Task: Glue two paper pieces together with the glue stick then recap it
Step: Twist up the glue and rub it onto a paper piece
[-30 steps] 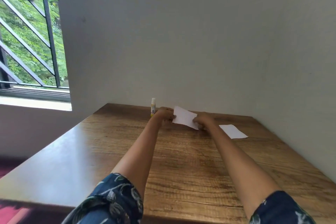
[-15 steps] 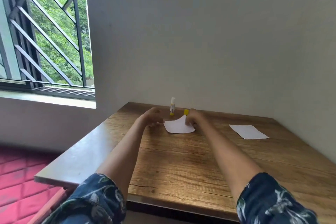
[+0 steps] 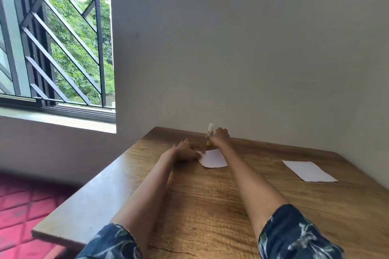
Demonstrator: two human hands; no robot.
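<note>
Since half a second ago the right hand (image 3: 219, 137) has reached the glue stick (image 3: 210, 137) and curls round it, while the left hand (image 3: 187, 150) presses flat on the near paper (image 3: 213, 158), so a jerky grab could tip the stick over on the surface (image 3: 210, 206), far from the other paper (image 3: 308, 171).

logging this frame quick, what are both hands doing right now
Left hand: open, fingers pressing the near paper at its left edge.
Right hand: fingers curled at the upright glue stick, apparently gripping it.
</note>
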